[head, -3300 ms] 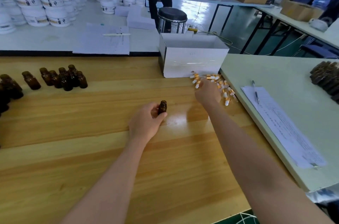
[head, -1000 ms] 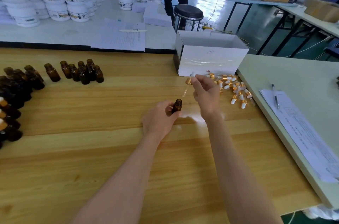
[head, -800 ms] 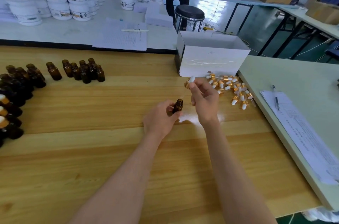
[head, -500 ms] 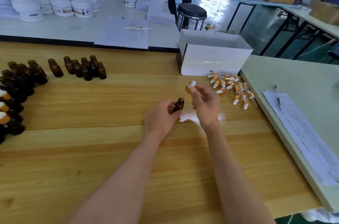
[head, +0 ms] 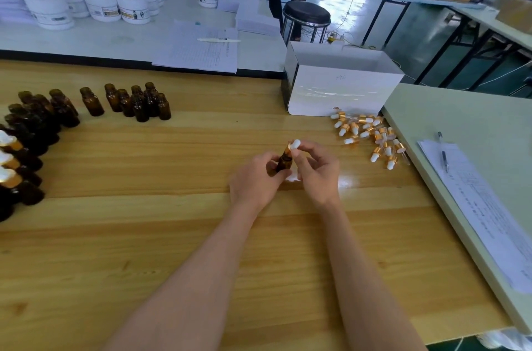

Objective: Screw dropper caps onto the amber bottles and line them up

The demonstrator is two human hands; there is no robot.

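The left hand (head: 256,180) grips an amber bottle (head: 285,162) round its body with curled fingers. The right hand (head: 316,169) pinches a dropper cap (head: 294,145) between thumb and fingertips, and the cap sits at the bottle's neck. The bottle leans, mouth tipped away from the person, over the middle of the table (head: 172,235). Its base is hidden behind the left hand, so whether it rests on the wood cannot be told. Whether the threads have caught is too small to see.

The likeliest fault is cross-threading. With the bottle tilted, the cap could start askew, bind early and end up crooked or loose. Forcing it sideways could also chip the glass pipette inside the neck. If the pinch falls on the soft white bulb and not on the gold collar, the bulb may twist while the collar barely turns. The bottle is small and smooth, so it might spin in the left hand instead of letting the cap tighten.

Placement carries a second risk. About 3 capped bottles (head: 10,162) show at the left edge, tight against dark uncapped ones, and more uncapped bottles (head: 141,104) stand packed farther back. Setting this one down carelessly could topple its neighbours. The loose caps (head: 371,137) lie near the table's right edge, where a sweeping arm could scatter them.
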